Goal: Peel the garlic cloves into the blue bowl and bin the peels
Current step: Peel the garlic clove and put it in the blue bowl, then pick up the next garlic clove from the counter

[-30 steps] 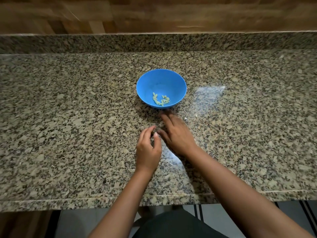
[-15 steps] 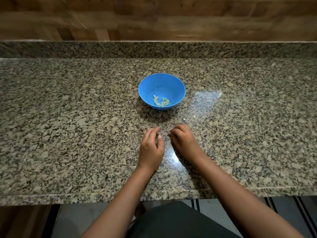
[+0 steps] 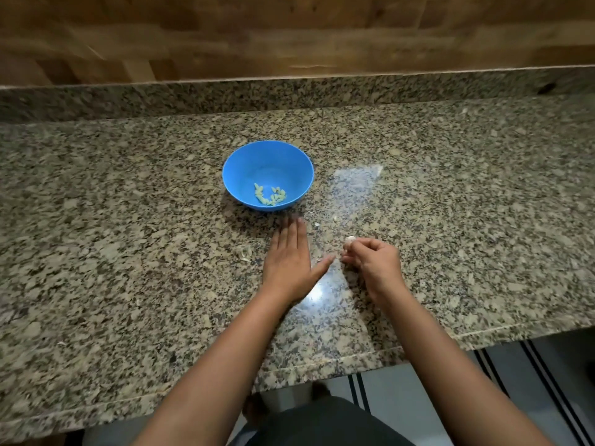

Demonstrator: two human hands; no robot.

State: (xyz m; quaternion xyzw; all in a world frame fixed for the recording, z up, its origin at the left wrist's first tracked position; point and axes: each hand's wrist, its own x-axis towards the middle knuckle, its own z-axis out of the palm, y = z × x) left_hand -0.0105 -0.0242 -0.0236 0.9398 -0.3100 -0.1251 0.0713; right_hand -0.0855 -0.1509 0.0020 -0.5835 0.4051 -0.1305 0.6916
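The blue bowl (image 3: 248, 162) stands on the granite counter with several pale peeled garlic cloves (image 3: 269, 195) at its bottom. Just in front of it my left hand (image 3: 289, 259) lies flat on the counter, fingers straight and pointing at the bowl. To its right my right hand (image 3: 373, 260) is curled, pinching pale garlic peels (image 3: 349, 239) that stick out above the fingers. Thin bits of peel (image 3: 245, 252) lie on the counter left of my left hand, and small flecks (image 3: 317, 224) lie between the bowl and my right hand.
The granite counter (image 3: 128, 220) runs the full width, with a low granite upstand and a wooden wall (image 3: 289, 37) behind. Its front edge is close to my body, and a striped floor mat (image 3: 515, 381) shows below at the right. No bin is in view.
My left hand has opened from curled to flat and slid toward the bowl. My right hand has drawn to the right, and a pale bit of peel now shows in its curled fingers.
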